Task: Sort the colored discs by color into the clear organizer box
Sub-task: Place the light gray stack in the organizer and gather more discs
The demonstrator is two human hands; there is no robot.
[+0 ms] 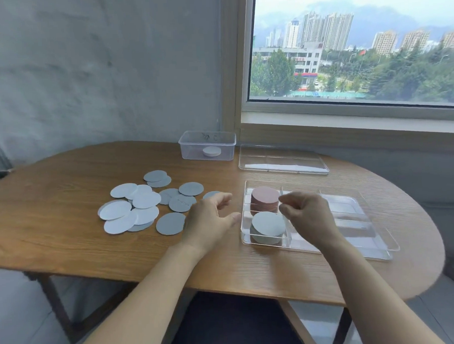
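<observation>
The clear organizer box (377,245) lies on the table at the right. Its left compartments hold a pink disc stack (265,197) at the back and a pale grey disc stack (268,226) in front. Several loose white discs (146,199) and grey discs (170,223) are spread on the table to the left. My left hand (210,221) hovers between the loose discs and the box, fingers loosely curled, holding nothing. Above the box's middle divider my right hand (308,215) has its fingers curled; I see nothing in it.
A small clear tub (190,147) with a white puck (211,151) inside stands at the back. The organizer's clear lid (283,159) lies flat behind the box. The wooden table (66,233) is rounded; a window sill (350,128) runs behind.
</observation>
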